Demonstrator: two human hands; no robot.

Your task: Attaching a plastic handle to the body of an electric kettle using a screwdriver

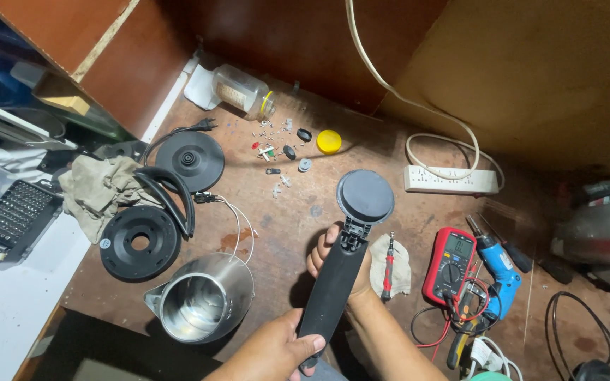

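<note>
Right now, from the head view, two bare hands hold up a black kettle handle [333,286] with its round lid [366,197] on the far end. The left hand [277,351] pinches the near end, thumb on top. The right hand [333,264] wraps its fingers around the middle, under the hinge. It looks like the handle part is being checked while the kettle is apart. Any next move needs a steady grip. The shiny kettle pot [202,296] sits to the left, a red meter [450,264] to the right, and small screws [277,144] lie far off.
</note>
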